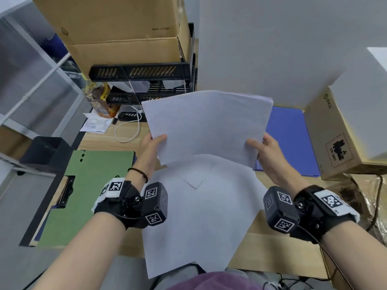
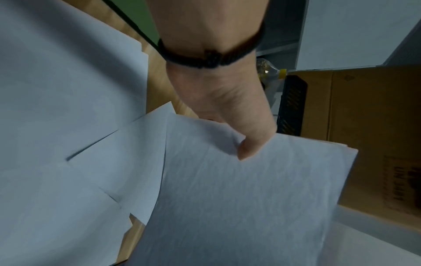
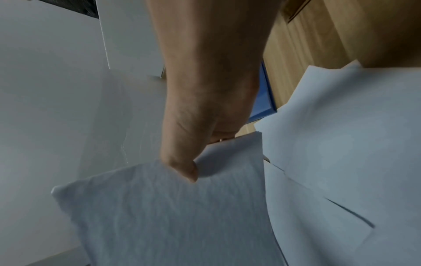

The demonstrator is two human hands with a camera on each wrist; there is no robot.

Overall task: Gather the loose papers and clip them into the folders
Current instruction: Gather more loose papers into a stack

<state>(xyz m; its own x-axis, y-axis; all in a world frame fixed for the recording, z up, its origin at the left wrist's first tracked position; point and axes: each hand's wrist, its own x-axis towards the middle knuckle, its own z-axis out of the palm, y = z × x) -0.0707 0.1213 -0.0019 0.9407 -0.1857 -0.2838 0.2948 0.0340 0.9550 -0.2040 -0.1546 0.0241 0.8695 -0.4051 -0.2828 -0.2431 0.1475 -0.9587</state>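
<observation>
- Papers [image 1: 207, 126]: I see a white stack held up off the desk [image 1: 272, 252], between both hands and tilted toward the camera.
- My left hand [image 1: 151, 146] pinches the stack's near left edge, thumb [image 2: 248, 144] on top, the other fingers hidden beneath.
- My right hand [image 1: 266, 151] pinches the near right edge likewise, thumb [image 3: 182, 167] pressed on the top sheet.
- Both forearms reach forward from the bottom corners, wrists roughly level.
- More loose sheets [image 1: 201, 216] lie overlapped on the desk below the stack, one hanging over the near edge.
- I see a green folder [image 1: 92, 185] lying flat left of my left wrist.
- A blue folder [image 1: 291, 139] lies flat beyond my right hand, partly under the stack.
</observation>
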